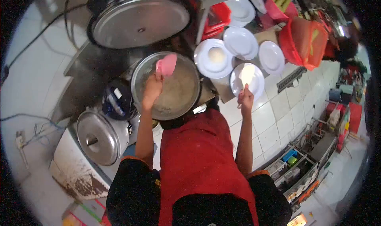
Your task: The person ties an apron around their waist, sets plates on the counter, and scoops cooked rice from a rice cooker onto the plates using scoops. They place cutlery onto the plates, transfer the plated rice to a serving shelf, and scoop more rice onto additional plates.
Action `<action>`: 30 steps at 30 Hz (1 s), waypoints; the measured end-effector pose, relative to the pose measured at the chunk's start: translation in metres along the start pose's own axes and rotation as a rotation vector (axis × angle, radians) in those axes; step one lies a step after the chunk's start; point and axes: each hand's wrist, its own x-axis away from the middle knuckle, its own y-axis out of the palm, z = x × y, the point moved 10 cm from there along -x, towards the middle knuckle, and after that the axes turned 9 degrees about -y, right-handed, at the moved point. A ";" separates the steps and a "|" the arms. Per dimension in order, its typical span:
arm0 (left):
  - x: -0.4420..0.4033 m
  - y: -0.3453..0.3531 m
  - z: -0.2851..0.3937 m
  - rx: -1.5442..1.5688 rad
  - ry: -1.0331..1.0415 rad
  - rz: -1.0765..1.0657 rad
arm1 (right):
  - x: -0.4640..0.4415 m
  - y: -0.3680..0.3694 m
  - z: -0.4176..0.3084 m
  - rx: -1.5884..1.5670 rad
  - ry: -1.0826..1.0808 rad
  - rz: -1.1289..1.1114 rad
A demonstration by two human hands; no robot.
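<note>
My left hand [152, 91] is closed on a pink cup [169, 64], held over the large round pot [194, 95]. The pot's inside looks greyish-beige, with small bits near its lower edge. In my right hand [246, 97] is the handle of a pale rice paddle [248, 72], whose blade is over a white plate [258, 85]. Another white plate [202, 69], to the left of that one, carries a rounded white mound [216, 55] that looks like rice.
Behind the pot a big lid [143, 21] stands raised. More white plates [240, 42] and red baskets [303, 43] are at the upper right. A lidded metal pot [99, 136] stands on the left. Low containers [293, 162] line the lower right.
</note>
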 end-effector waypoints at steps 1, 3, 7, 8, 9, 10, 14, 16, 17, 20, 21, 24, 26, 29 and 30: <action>-0.008 -0.018 -0.024 -0.477 0.413 0.259 | 0.004 0.007 -0.001 0.005 0.042 -0.002; 0.005 -0.024 -0.043 -0.886 0.539 0.601 | 0.008 0.020 -0.001 -0.028 0.024 -0.085; -0.058 0.004 -0.095 -0.996 0.152 0.344 | 0.014 0.034 0.005 0.043 0.012 -0.170; -0.071 0.018 -0.105 -1.037 0.108 0.278 | 0.015 0.030 0.007 0.057 0.015 -0.164; -0.084 0.033 -0.116 -1.077 0.065 0.212 | 0.015 0.033 0.012 0.036 0.034 -0.213; -0.096 0.047 -0.126 -1.118 0.025 0.145 | 0.016 0.035 0.016 0.014 0.054 -0.260; -0.120 0.096 -0.159 -1.303 -0.143 -0.122 | 0.033 0.021 0.022 0.070 0.120 -0.188; -0.115 0.105 -0.176 -1.409 -0.223 -0.245 | 0.042 0.012 0.030 0.057 0.113 -0.175; -0.108 0.105 -0.178 -1.373 -0.209 -0.276 | 0.044 0.008 0.031 0.043 0.094 -0.177; -0.033 0.095 -0.128 -1.241 -0.175 -0.088 | 0.055 -0.002 0.032 0.101 0.133 -0.097; -0.037 0.089 -0.127 -1.200 -0.169 0.017 | 0.056 -0.003 0.032 0.095 0.100 -0.092; -0.100 0.112 -0.225 -1.644 -0.122 -0.315 | 0.054 -0.009 0.039 0.007 0.096 -0.081; -0.097 0.109 -0.238 -1.608 -0.160 -0.450 | 0.055 -0.006 0.031 0.010 0.097 -0.081; -0.084 0.089 -0.237 -1.291 -0.295 -0.549 | 0.050 -0.003 0.021 0.022 0.088 -0.087; -0.081 0.075 -0.240 -1.152 -0.344 -0.528 | 0.049 -0.001 0.019 0.029 0.085 -0.093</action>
